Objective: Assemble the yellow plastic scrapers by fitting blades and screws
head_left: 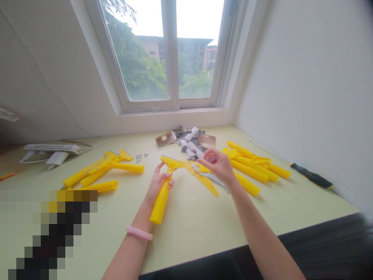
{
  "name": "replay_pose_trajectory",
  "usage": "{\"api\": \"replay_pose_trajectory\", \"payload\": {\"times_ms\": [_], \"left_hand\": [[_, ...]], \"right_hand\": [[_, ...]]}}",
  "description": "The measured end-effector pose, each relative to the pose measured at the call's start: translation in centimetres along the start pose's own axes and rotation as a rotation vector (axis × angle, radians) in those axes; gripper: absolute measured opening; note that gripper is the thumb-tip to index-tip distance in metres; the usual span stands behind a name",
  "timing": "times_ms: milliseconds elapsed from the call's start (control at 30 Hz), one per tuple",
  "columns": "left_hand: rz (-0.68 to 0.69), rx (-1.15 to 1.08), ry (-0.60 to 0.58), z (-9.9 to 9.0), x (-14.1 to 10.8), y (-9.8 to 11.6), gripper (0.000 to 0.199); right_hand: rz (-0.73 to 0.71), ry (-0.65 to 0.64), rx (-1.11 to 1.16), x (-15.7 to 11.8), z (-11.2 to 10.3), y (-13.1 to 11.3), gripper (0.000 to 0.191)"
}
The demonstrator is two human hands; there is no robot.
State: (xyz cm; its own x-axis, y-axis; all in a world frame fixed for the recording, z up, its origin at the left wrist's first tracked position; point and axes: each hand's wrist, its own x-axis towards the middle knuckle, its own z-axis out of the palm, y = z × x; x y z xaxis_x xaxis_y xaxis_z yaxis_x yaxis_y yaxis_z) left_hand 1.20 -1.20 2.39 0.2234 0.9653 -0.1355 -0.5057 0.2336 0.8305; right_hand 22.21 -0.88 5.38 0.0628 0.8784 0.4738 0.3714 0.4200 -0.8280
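My left hand is closed around a yellow scraper, its wide head tilted up and its handle pointing toward me. To the right, my right hand is raised with its fingers curled into a pinch; whatever may be between them is too small or hidden to make out. Just below that hand lie flat yellow plastic pieces and thin grey strips on the pale table. A small scatter of screws is on the table left of the held scraper.
Several yellow scrapers lie at left, and more yellow handles are piled at right. A black-handled screwdriver rests near the right wall. Cardboard packaging lies below the window. A power strip sits at far left. The lower left is pixelated.
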Motion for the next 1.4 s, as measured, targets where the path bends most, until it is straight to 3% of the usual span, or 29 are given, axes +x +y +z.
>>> {"api": "replay_pose_trajectory", "payload": {"times_ms": [167, 500, 1400], "left_hand": [[0.006, 0.032, 0.0, 0.1, 0.0, -0.1, 0.07], [-0.009, 0.072, -0.013, 0.1, 0.0, -0.1, 0.067], [-0.001, 0.09, -0.032, 0.4, -0.3, -0.1, 0.062]], "right_hand": [[-0.037, 0.005, 0.107, 0.0, 0.5, 0.2, 0.029], [-0.187, -0.055, -0.059, -0.2, 0.9, 0.2, 0.022], [-0.151, -0.092, -0.052, -0.1, 1.4, 0.9, 0.022]]}}
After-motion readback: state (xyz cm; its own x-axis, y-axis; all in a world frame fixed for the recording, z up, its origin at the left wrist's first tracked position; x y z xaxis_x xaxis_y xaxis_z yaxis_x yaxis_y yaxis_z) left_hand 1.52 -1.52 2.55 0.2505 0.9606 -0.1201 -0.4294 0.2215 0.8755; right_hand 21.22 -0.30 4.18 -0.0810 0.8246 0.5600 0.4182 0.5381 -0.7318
